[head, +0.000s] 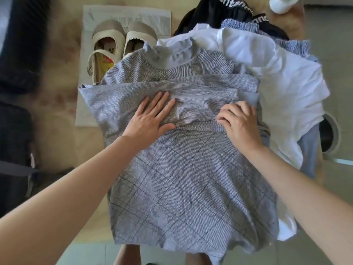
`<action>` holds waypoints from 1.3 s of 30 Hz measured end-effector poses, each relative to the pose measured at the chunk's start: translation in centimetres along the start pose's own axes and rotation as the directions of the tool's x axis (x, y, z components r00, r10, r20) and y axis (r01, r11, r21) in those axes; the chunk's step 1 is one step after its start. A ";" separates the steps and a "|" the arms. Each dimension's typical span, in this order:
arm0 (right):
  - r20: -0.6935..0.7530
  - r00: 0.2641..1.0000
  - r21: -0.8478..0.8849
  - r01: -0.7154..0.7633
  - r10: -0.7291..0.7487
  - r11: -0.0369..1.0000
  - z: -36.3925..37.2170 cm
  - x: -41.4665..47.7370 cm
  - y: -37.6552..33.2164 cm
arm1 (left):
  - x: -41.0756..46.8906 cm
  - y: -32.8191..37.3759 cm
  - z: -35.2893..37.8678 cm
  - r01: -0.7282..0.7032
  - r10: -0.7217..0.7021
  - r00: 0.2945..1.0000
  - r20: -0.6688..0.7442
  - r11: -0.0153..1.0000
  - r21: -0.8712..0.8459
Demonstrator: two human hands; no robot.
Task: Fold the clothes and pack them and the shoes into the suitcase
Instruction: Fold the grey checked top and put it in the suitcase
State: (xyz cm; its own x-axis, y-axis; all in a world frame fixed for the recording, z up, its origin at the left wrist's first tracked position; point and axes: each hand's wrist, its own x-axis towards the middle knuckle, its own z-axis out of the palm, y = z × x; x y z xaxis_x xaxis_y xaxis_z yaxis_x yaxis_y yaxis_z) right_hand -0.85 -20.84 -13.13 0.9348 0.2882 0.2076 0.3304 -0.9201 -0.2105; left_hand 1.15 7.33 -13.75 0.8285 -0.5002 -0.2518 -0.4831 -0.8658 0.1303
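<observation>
The left hand [150, 119] lies flat on the grey checked top [191, 178], fingers straight and slightly spread, palm pressing a sleeve that is folded across the chest. The right hand [238, 121] sits just to its right on the same folded band of cloth, apart from it. Its fingers are curled with the knuckles up, and I cannot tell whether they pinch the fabric or only press on it. A pale cuff [252, 98] shows just beyond the right hand's knuckles.

The top lies spread on the tan table [61, 96], collar on the far side of both hands and hem hanging towards the person.

Beyond the left hand and to its left, a pair of beige shoes [112, 33] rests on a creased white sheet [126, 14], the top's shoulder overlapping one heel. To the right of the right hand a white garment [282, 77] lies partly under the top, with a blue striped garment [294, 45] past it. A black garment [210, 12] with a lettered waistband lies farther off. Well to the left of the left hand, the dark suitcase [21, 54] fills the edge of the view, blurred.
</observation>
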 end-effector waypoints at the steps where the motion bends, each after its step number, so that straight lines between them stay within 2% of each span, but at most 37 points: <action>1: 0.021 1.000 0.003 0.018 -0.018 1.000 0.0 -0.1 0.0 | 0.0 0.1 0.0 -0.002 0.002 1.000 -0.009 1.000 -0.008; 6: 0.015 0.999 0.043 0.037 -0.038 0.998 1.1 1.3 -2.3 | 0.0 0.6 -0.5 -0.021 0.017 0.996 -0.093 0.999 -0.049; 12: -0.063 0.988 0.057 0.143 -0.139 0.988 1.6 1.6 -2.2 | 0.4 -0.3 0.4 0.016 -0.009 0.997 -0.079 0.996 0.087; 15: 0.044 0.977 0.032 0.207 -0.209 0.978 1.2 0.6 -1.0 | 0.5 -0.6 0.5 0.027 -0.023 0.999 -0.048 0.996 0.088; 17: 0.148 0.973 0.065 0.170 -0.178 0.983 0.9 0.2 -0.9 | 0.7 -0.3 0.5 0.036 -0.034 0.999 -0.028 0.996 0.081; 19: 0.194 0.978 0.156 0.042 -0.073 0.987 0.3 0.2 -1.3 | 0.7 0.1 0.2 0.035 -0.033 0.999 -0.043 0.997 0.069; 20: 0.155 0.988 0.212 -0.043 0.009 0.976 -0.2 0.5 -1.5 | 0.6 0.4 -0.1 0.025 -0.021 0.997 -0.068 0.998 0.064; 22: -0.029 0.977 0.314 -0.193 0.213 0.930 -1.2 1.5 -1.3 | 0.6 1.0 -0.7 -0.024 0.030 0.993 -0.118 0.998 0.052; 24: -0.176 0.884 0.321 -0.365 0.433 0.874 -1.9 2.7 -0.3 | 0.9 1.7 -1.0 -0.069 0.073 0.990 -0.124 0.997 0.041; 25: -0.177 0.821 0.274 -0.489 0.543 0.828 -2.0 3.4 0.2 | 1.1 2.0 -1.1 -0.062 0.065 0.992 -0.111 0.998 0.034; 27: -0.034 0.703 0.085 -0.706 0.710 0.703 -1.9 4.2 1.2 | 1.5 2.5 -0.7 0.000 0.000 0.998 -0.069 1.000 0.002; 29: 0.120 0.642 -0.036 -0.760 0.757 0.649 -1.7 4.4 1.7 | 1.8 2.7 -0.1 0.052 -0.051 0.999 -0.009 0.998 0.022; 31: 0.132 0.674 -0.036 -0.730 0.727 0.683 -1.8 4.7 2.0 | 2.0 2.6 0.3 0.056 -0.058 0.998 0.025 0.997 0.057; 34: 0.025 0.714 0.009 -0.700 0.700 0.714 -2.6 5.4 2.8 | 2.2 2.2 0.3 0.024 -0.027 0.999 0.037 0.997 0.077; 39: -0.032 0.804 -0.070 -0.595 0.594 0.801 -2.5 5.5 1.9 | 2.3 1.9 0.2 0.012 -0.019 0.997 0.081 0.996 0.085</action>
State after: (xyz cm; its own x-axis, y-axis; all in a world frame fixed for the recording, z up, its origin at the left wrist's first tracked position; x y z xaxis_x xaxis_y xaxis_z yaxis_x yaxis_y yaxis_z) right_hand 4.61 -21.69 -9.99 0.9436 -0.3232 0.0723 -0.3003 -0.9270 -0.2248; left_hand 2.14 4.53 -14.26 0.8119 -0.4809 -0.3308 -0.4953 -0.8675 0.0456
